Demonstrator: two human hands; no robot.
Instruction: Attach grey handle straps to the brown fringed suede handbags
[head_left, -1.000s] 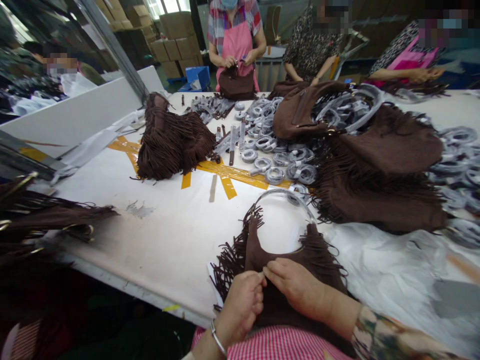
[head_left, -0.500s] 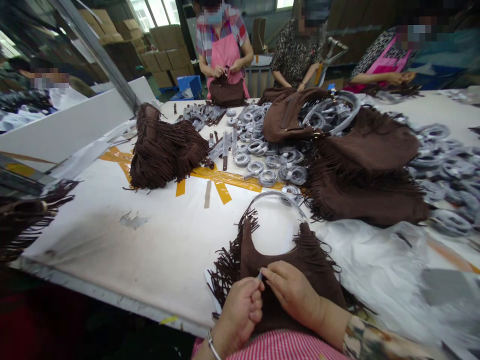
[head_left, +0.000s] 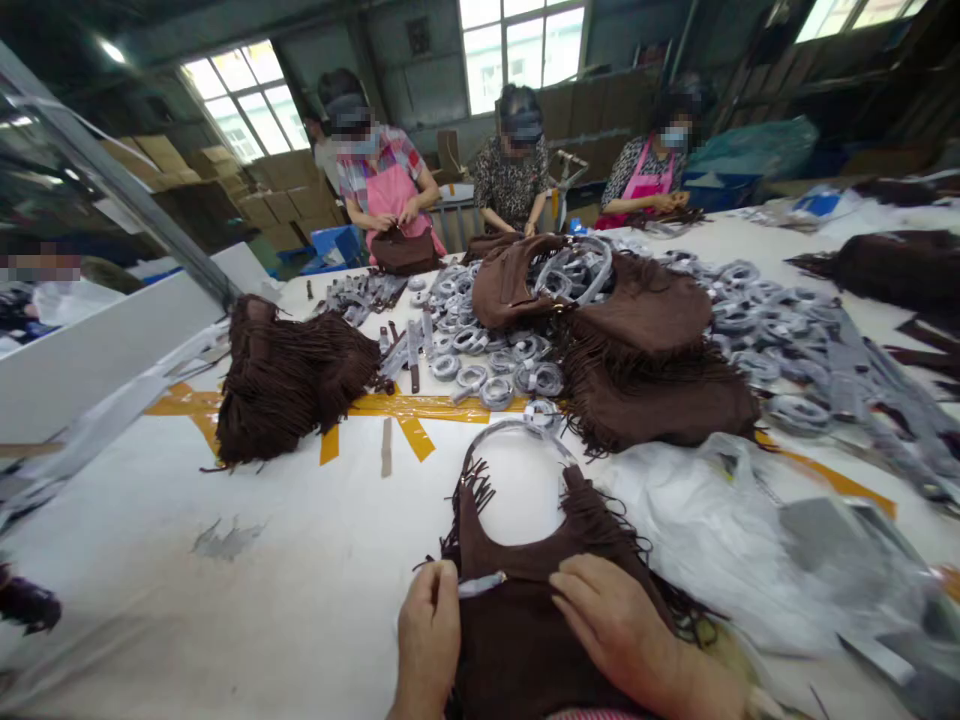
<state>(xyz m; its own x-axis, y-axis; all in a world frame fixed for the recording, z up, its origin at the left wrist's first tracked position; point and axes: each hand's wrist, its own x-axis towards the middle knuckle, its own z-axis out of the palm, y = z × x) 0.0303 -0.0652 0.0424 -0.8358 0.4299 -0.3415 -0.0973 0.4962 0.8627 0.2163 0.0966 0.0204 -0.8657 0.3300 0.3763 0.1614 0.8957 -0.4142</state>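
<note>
A dark brown fringed handbag [head_left: 517, 640] lies in front of me, its curved handle [head_left: 517, 428] wrapped in clear plastic and pointing away. From a small metal fitting near the top edge, a plastic-wrapped zipper pull [head_left: 482, 585] stretches left. My left hand [head_left: 429, 625] is closed at the bag's left side, pinching the end of this pull. On the right half of the bag, my right hand [head_left: 615, 620] has its fingers bent together against the fabric, apparently gripping it; the fingertips are partly hidden.
Fringed brown bags [head_left: 289, 375] sit at left, and more bags [head_left: 660, 390] are stacked at right. Plastic-wrapped coiled straps [head_left: 472, 378] cover the middle. Crumpled clear plastic [head_left: 742, 540] lies right of my bag. Several co-workers [head_left: 390, 185] stand across the table [head_left: 300, 560].
My hands have moved apart: the left went left with the zipper pull, the right shifted right over the bag. The pull now shows between them. The camera view has tilted up and turned right.
</note>
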